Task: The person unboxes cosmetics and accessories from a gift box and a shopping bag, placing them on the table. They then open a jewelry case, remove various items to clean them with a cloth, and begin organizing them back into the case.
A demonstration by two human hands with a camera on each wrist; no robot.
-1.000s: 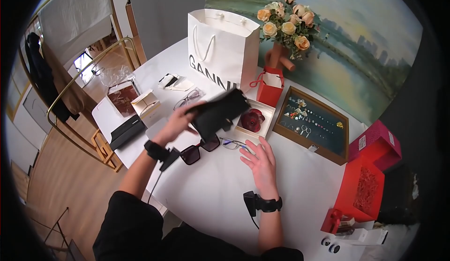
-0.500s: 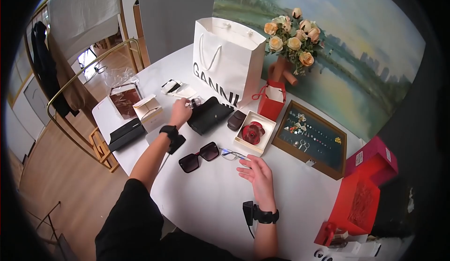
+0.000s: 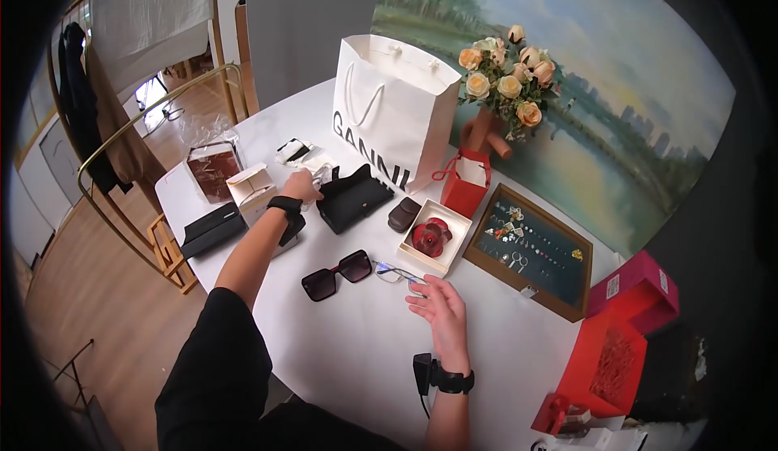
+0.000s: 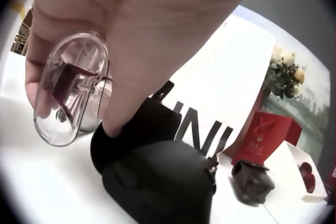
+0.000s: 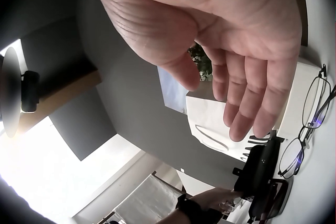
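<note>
My left hand reaches beside a black glasses case that lies on the table. Its thumb and fingers grip a pair of clear-framed glasses, the near lens filling much of the left wrist view. Fingers relaxed and holding nothing, my right hand hovers palm inward at the end of some thin-rimmed glasses. Large dark sunglasses rest left of those. A small dark brown pouch sits right of the black case.
Behind stand a white paper bag, a red gift bag and a flower vase. A white box with a red flower and a jewellery case lie right. Left are a long black box and a white carton.
My left hand has set the black glasses case down on the table, moved left and taken the clear-framed glasses. The right hand stays near the thin-rimmed glasses.
</note>
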